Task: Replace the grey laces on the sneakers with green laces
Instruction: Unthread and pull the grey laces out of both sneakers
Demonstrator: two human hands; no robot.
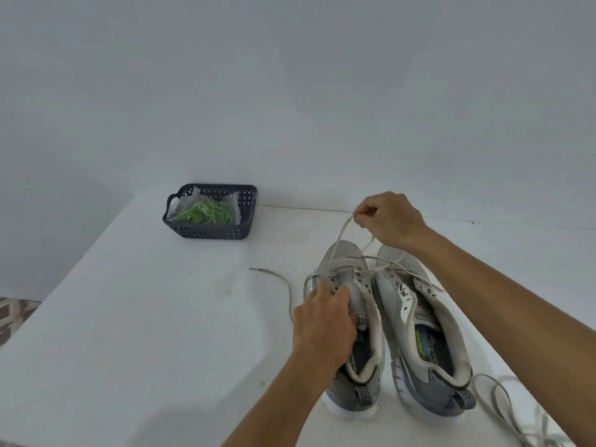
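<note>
Fingers (361, 216) of right hand (388, 219) pinch grey lace (342, 232); left hand (324, 324) apparently grips left sneaker (354, 295) (fingers hidden).

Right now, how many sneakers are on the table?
2. The left sneaker stands under the left hand, which holds it near the eyelets. The right sneaker stands beside it, touching it, under the right forearm. None seems hidden.

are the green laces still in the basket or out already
In: the bright green laces lie bagged in clear plastic inside the dark perforated plastic basket, untouched by either hand.
</note>
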